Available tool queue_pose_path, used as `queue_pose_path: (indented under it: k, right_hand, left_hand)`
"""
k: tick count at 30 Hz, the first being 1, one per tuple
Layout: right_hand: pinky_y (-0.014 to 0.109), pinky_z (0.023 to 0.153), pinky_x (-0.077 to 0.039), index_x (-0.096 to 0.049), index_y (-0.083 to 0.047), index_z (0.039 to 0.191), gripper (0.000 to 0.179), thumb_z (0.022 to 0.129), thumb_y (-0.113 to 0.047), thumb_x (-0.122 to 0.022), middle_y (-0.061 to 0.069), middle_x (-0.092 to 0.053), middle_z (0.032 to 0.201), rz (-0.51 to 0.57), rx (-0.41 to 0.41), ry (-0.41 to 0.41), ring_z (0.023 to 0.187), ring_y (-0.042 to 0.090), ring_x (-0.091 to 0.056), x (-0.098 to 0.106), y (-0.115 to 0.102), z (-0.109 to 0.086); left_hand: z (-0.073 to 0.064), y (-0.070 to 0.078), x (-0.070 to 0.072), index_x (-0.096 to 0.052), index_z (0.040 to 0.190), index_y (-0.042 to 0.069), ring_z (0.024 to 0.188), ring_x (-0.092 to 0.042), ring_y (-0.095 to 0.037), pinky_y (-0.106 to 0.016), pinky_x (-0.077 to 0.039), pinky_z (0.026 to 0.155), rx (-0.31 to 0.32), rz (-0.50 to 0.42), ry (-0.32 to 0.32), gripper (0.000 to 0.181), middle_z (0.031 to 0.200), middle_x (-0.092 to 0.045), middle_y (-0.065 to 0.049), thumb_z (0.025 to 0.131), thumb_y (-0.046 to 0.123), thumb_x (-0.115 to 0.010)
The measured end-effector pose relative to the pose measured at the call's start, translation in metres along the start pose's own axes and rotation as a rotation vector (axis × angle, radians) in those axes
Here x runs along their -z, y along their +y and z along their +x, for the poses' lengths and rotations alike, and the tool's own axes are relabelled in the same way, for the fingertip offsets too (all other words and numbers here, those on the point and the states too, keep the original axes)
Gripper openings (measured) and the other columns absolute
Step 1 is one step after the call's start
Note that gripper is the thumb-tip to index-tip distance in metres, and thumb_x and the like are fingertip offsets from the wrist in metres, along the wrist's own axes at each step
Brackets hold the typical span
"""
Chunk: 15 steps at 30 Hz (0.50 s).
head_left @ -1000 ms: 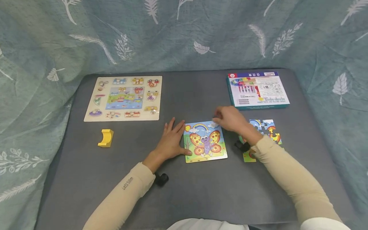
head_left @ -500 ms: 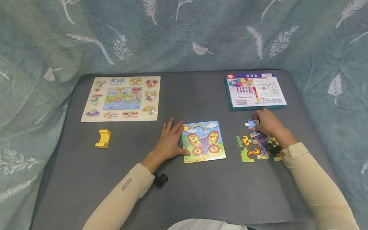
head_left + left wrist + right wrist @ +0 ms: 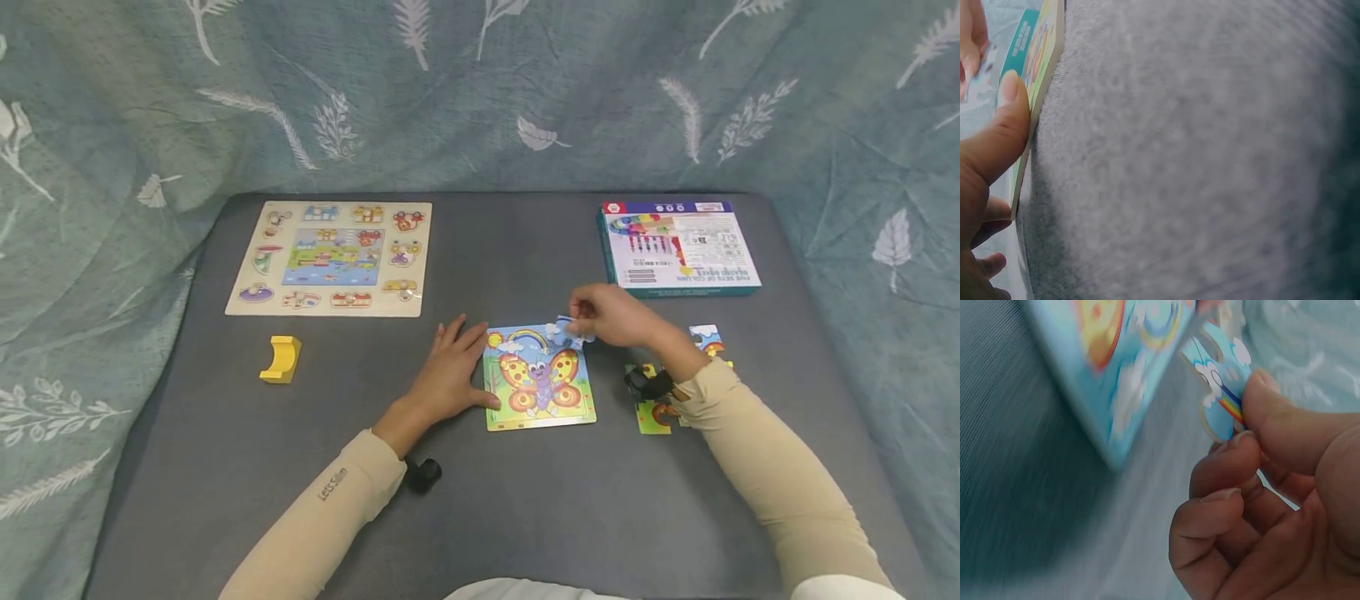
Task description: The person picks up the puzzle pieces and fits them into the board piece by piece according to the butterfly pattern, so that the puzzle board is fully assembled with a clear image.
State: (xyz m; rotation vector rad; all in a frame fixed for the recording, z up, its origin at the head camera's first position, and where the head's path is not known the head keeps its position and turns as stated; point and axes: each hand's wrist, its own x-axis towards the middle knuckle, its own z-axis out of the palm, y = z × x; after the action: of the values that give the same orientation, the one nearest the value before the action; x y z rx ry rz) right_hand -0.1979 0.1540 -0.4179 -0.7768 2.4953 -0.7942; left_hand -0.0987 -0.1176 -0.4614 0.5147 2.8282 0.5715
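Note:
A square butterfly puzzle board (image 3: 525, 419) lies on the dark table in the head view. My left hand (image 3: 446, 379) is spread at its left side, thumb on the board's surface and fingers along the edge. In the left wrist view the thumb (image 3: 1010, 119) lies over the board's edge. My right hand (image 3: 613, 317) pinches a blue jigsaw piece (image 3: 1225, 394) with a rainbow and clouds between thumb and fingertips. It holds the piece over the board's upper right corner. Several loose jigsaw pieces (image 3: 654, 418) lie to the right, partly hidden by the right wrist.
A wooden peg puzzle (image 3: 426, 258) lies at the back left, with a yellow arched block (image 3: 282, 362) in front of it. At the back right is a flat teal-edged box (image 3: 708, 246). A leaf-patterned curtain (image 3: 465, 100) hangs behind the table.
My right hand went from the board to the loose pieces, took the rainbow jigsaw piece and brought it back left over the board. My left hand stayed in place.

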Motion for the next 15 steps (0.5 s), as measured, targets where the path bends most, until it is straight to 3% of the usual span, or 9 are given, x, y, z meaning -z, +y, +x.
queue_pose_path:
  k: [4, 7, 15]
  right_hand:
    - [0.026, 0.058, -0.038, -0.061, -0.008, 0.08, 0.016, 0.086, -0.019, -0.073, 0.001, -0.054, 0.068, 0.014, 0.026, -0.099, 0.06, 0.013, -0.045, -0.019, -0.011, 0.022]
    - [0.025, 0.057, -0.037, -0.062, -0.009, 0.078, 0.017, 0.085, -0.02, -0.073, 0.0, -0.054, 0.067, -0.006, 0.003, -0.129, 0.06, 0.012, -0.045, -0.029, -0.014, 0.032]
    - [0.025, 0.054, -0.036, -0.061, -0.01, 0.073, 0.026, 0.081, -0.029, -0.077, 0.001, -0.055, 0.066, -0.18, -0.059, -0.039, 0.058, 0.014, -0.046, -0.041, -0.027, 0.039]
  left_hand:
    - [0.002, 0.002, 0.0, -0.042, 0.144, 0.003, 0.147, -0.018, -0.036, -0.055, -0.011, 0.119, -0.013, 0.007, 0.007, 0.101, 0.152, -0.038, -0.01, 0.065, 0.051, -0.083]
    - [0.003, 0.002, 0.0, -0.043, 0.144, 0.002, 0.146, -0.02, -0.036, -0.055, -0.011, 0.119, -0.013, 0.01, 0.01, 0.1, 0.151, -0.039, -0.01, 0.065, 0.05, -0.083]
    - [0.004, 0.0, 0.002, -0.045, 0.142, 0.001, 0.145, -0.022, -0.037, -0.057, -0.013, 0.118, -0.012, 0.027, 0.018, 0.099, 0.15, -0.041, -0.012, 0.064, 0.048, -0.084]
